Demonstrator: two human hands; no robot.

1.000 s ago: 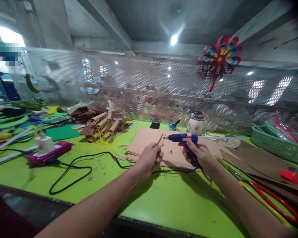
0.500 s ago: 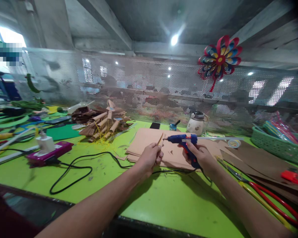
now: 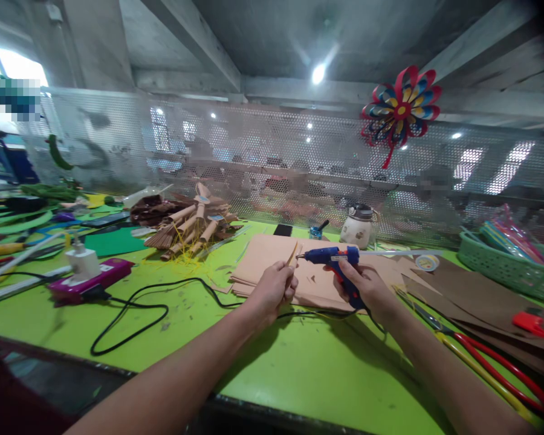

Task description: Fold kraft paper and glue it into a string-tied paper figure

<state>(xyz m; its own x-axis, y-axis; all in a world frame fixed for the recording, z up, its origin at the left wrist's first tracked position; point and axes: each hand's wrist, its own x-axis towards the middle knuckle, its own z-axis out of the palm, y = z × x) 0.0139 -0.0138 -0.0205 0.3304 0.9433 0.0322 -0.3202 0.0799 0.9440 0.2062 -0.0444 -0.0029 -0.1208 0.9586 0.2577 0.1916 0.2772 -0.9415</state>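
My left hand (image 3: 272, 289) is closed on a thin tan paper strip (image 3: 292, 254) that points up and to the right. My right hand (image 3: 367, 289) grips a blue glue gun (image 3: 333, 258) by its handle, a clear glue stick poking out of its back. The gun's nozzle sits right at the tip of the strip. Both hands hover above a stack of tan paper sheets (image 3: 263, 257) on the green table (image 3: 299, 374). The gun's black cord (image 3: 154, 302) trails left across the table.
A pink power strip (image 3: 90, 279) with a white plug lies at the left. Brown paper craft pieces (image 3: 190, 223) pile up at the back. Red-handled scissors (image 3: 476, 350), brown sheets (image 3: 471, 296) and a green basket (image 3: 508, 266) are at the right. A white jar (image 3: 358, 226) stands by the mesh screen.
The glue gun has eased slightly left and down, bringing its nozzle up to the strip's tip. My left hand has stayed put.
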